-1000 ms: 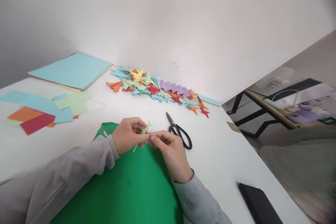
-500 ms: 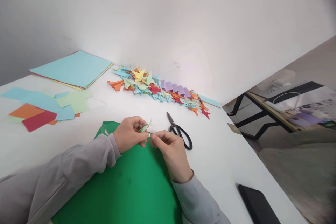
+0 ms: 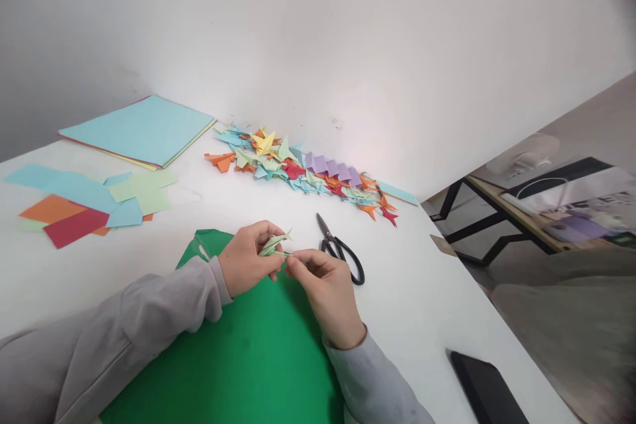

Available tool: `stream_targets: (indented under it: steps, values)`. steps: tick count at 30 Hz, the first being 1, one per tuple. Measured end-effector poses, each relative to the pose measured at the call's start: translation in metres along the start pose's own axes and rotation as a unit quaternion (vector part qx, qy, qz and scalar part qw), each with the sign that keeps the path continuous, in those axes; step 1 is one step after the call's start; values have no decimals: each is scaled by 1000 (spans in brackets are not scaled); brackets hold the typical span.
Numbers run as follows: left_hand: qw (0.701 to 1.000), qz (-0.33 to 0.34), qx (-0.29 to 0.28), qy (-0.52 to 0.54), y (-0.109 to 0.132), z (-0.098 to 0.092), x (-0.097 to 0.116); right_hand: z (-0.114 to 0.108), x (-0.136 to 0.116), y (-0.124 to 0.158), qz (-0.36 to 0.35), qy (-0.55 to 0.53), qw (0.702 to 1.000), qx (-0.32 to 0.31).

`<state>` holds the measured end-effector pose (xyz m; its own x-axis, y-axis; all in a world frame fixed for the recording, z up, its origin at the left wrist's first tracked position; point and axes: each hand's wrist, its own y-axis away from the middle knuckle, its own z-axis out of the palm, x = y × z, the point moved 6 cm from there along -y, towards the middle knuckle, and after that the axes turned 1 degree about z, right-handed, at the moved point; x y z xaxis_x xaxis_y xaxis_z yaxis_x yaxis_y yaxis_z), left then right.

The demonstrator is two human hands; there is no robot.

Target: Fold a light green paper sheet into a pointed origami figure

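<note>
A small folded piece of pale green paper (image 3: 272, 244) is pinched in my left hand (image 3: 248, 258), with a pointed tip sticking up past the fingers. My right hand (image 3: 325, 288) grips a thin end of the same paper between thumb and forefinger; that end is mostly hidden by the fingertips. Both hands are closed and meet above a green sheet (image 3: 238, 358). Just beyond my right hand lies a pair of black-handled scissors (image 3: 340, 246), blades pointing away.
Colourful folded paper figures (image 3: 293, 169) lie heaped along the wall. A stack of large coloured sheets (image 3: 139, 129) is at the back left, loose cut pieces (image 3: 74, 228) before it. A black phone-like slab (image 3: 489, 387) rests near the right table edge.
The folded green paper has turned in my left fingers, and more of its body shows. My hands have barely shifted; the other things stay put.
</note>
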<state>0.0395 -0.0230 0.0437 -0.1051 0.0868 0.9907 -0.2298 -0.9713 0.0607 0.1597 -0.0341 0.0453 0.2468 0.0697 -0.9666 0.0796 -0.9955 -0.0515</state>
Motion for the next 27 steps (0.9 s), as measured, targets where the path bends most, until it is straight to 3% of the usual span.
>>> stream_targets:
  steps: [20,23,27]
  values:
    - [1000,1,4,28,0,0,-6,-3,-13,4,-68,101,991,53]
    - [1000,1,3,29,0,1,-6,-4,-18,7,-100,133,984,70]
    - [999,-4,7,38,-1,1,-7,-1,-28,12,-195,201,957,80]
